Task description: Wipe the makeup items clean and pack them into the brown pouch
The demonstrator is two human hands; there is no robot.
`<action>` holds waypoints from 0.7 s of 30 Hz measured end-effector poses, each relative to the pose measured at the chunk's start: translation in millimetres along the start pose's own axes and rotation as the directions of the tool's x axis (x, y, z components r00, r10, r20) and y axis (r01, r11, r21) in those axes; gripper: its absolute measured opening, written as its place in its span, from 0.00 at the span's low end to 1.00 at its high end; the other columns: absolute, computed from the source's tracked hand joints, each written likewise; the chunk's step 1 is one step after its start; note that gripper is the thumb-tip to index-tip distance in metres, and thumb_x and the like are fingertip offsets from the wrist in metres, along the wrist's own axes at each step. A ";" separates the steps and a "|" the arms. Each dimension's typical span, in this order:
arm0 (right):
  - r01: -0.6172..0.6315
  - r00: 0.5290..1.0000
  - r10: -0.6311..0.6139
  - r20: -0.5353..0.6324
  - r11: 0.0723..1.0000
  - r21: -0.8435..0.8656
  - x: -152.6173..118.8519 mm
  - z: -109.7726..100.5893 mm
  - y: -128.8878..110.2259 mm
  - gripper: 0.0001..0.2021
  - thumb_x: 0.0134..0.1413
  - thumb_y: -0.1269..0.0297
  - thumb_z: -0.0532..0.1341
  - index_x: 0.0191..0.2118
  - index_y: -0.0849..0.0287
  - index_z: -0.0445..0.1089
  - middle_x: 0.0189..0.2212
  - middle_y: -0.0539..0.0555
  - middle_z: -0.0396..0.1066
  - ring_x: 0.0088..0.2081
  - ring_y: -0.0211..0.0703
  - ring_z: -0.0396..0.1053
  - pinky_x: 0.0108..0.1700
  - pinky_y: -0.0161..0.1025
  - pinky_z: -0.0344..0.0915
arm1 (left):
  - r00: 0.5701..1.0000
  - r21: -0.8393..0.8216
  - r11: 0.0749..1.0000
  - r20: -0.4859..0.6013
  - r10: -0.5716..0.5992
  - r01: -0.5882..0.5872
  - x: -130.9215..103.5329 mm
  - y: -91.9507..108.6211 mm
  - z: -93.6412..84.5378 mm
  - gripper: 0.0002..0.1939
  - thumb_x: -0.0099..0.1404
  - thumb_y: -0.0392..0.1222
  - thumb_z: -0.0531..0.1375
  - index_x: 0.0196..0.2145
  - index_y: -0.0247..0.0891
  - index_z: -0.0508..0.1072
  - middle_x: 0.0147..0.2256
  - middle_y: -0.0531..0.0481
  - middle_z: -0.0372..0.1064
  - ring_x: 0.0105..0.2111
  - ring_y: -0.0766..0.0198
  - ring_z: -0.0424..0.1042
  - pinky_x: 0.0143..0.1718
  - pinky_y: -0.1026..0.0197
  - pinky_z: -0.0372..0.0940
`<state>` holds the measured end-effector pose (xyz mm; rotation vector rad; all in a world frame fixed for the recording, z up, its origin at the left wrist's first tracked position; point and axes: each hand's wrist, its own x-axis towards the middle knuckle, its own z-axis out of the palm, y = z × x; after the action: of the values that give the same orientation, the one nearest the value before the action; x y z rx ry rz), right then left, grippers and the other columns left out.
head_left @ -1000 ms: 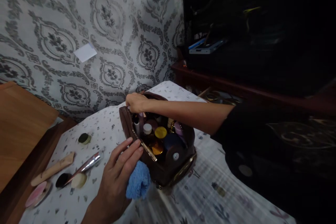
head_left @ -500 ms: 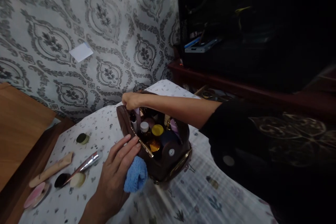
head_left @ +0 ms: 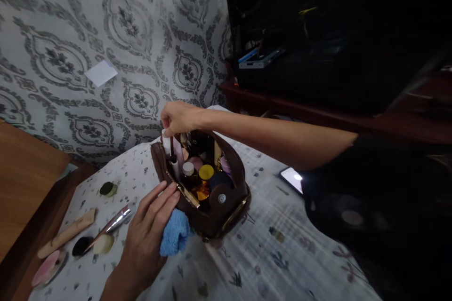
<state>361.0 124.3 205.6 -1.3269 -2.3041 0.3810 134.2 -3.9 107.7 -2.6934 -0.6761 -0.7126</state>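
A dark brown zip bag [head_left: 212, 216] stands unzipped on the white patterned cloth, filled with small jars, tubes and bottles. Among them are a yellow-lidded jar [head_left: 206, 172] and a white-capped one [head_left: 188, 168]. My right hand [head_left: 178, 117] pinches the top of a white tube [head_left: 166, 143] at the bag's far left end. Against the near left side of the bag rest the fingertips of my left hand [head_left: 150, 225], which holds a blue cloth [head_left: 175, 233] between palm and bag.
On the cloth at left lie a dark-lidded jar [head_left: 108, 189], a silver-pink tube [head_left: 115, 221], a beige tube [head_left: 67, 233], a pale round lid [head_left: 103, 243] and a pink compact [head_left: 49, 268]. A lit phone [head_left: 292, 179] lies right of the bag, beneath my forearm.
My right hand has risen slightly, and the white tube now shows in its fingers. The phone has come into view beside my sleeve. My left hand still touches the bag.
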 end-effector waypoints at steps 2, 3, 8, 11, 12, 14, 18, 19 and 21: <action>0.029 0.999 -0.029 0.028 0.999 0.028 -8.1 -0.3 -0.6 0.08 0.50 0.70 0.66 0.37 0.67 0.78 0.30 0.54 0.76 0.30 0.35 0.68 0.29 0.30 0.58 | 1.000 0.015 1.000 -0.010 -0.002 0.002 -0.9 0.2 0.7 0.25 0.74 0.38 0.46 0.66 0.34 0.56 0.60 0.36 0.63 0.64 0.50 0.56 0.61 0.46 0.60; 0.041 0.998 -0.042 0.036 0.998 0.037 -10.4 1.6 -1.5 0.08 0.50 0.70 0.66 0.37 0.66 0.78 0.30 0.54 0.76 0.30 0.35 0.69 0.29 0.29 0.58 | 1.000 0.018 1.000 -0.008 -0.001 0.001 -1.2 0.2 0.9 0.25 0.74 0.39 0.45 0.66 0.34 0.56 0.60 0.35 0.63 0.64 0.49 0.57 0.60 0.46 0.60; 0.072 0.997 -0.072 -0.004 0.997 0.036 -7.1 13.8 -10.1 0.10 0.48 0.68 0.68 0.39 0.64 0.78 0.33 0.53 0.77 0.35 0.38 0.71 0.33 0.30 0.60 | 1.000 0.040 0.999 0.011 0.001 -0.001 -1.8 0.0 0.2 0.26 0.72 0.35 0.46 0.66 0.34 0.55 0.61 0.36 0.63 0.64 0.49 0.57 0.59 0.45 0.62; 0.063 0.998 -0.064 0.011 0.997 0.040 -3.5 14.1 -13.2 0.11 0.48 0.67 0.69 0.39 0.64 0.78 0.34 0.53 0.77 0.36 0.39 0.71 0.34 0.30 0.61 | 1.000 0.055 0.998 0.021 0.002 -0.003 -2.8 -0.2 -1.8 0.28 0.70 0.32 0.47 0.66 0.34 0.54 0.61 0.36 0.63 0.64 0.50 0.57 0.59 0.45 0.62; 0.054 0.998 -0.055 0.019 0.997 0.053 -3.4 13.7 -13.3 0.11 0.48 0.67 0.69 0.39 0.65 0.78 0.34 0.54 0.77 0.36 0.39 0.71 0.34 0.30 0.61 | 1.000 0.059 0.998 0.020 0.004 -0.005 -3.2 -0.2 -2.6 0.28 0.70 0.31 0.47 0.66 0.34 0.54 0.61 0.36 0.63 0.64 0.50 0.57 0.59 0.45 0.62; 0.027 0.998 -0.031 0.053 0.996 0.081 -5.4 14.0 -12.3 0.11 0.50 0.66 0.68 0.39 0.65 0.78 0.34 0.54 0.78 0.35 0.37 0.71 0.33 0.29 0.61 | 1.000 0.069 0.998 0.023 0.009 -0.011 -3.6 -0.2 -4.3 0.29 0.69 0.30 0.47 0.67 0.34 0.53 0.61 0.37 0.63 0.64 0.50 0.57 0.59 0.46 0.62; 0.013 0.994 -0.019 0.112 0.999 0.052 -16.0 24.3 -12.3 0.10 0.51 0.68 0.66 0.40 0.65 0.78 0.34 0.54 0.78 0.34 0.37 0.72 0.30 0.29 0.60 | 0.999 0.077 0.997 0.045 0.017 -0.021 -3.5 1.1 -8.2 0.30 0.68 0.30 0.49 0.67 0.32 0.53 0.61 0.35 0.61 0.64 0.50 0.56 0.61 0.47 0.60; 0.028 0.993 -0.029 0.111 1.000 0.013 -18.9 28.6 -13.5 0.10 0.50 0.70 0.66 0.40 0.64 0.78 0.35 0.55 0.78 0.36 0.39 0.73 0.29 0.29 0.60 | 0.999 0.077 0.997 0.046 0.020 -0.023 -3.4 1.7 -9.0 0.30 0.68 0.31 0.49 0.67 0.32 0.53 0.61 0.35 0.61 0.64 0.49 0.56 0.61 0.47 0.59; 0.070 0.992 -0.061 0.112 0.994 -0.081 -23.2 37.6 -17.0 0.11 0.48 0.74 0.65 0.40 0.62 0.78 0.39 0.57 0.78 0.40 0.44 0.74 0.31 0.31 0.61 | 0.999 0.077 0.997 0.045 0.023 -0.026 -3.5 2.7 -10.0 0.29 0.69 0.33 0.49 0.67 0.32 0.53 0.61 0.34 0.61 0.64 0.48 0.57 0.60 0.46 0.59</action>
<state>339.3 95.2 175.1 -1.2957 -2.4723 0.3458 128.9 -11.1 113.9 -2.6489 -0.6663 -0.6099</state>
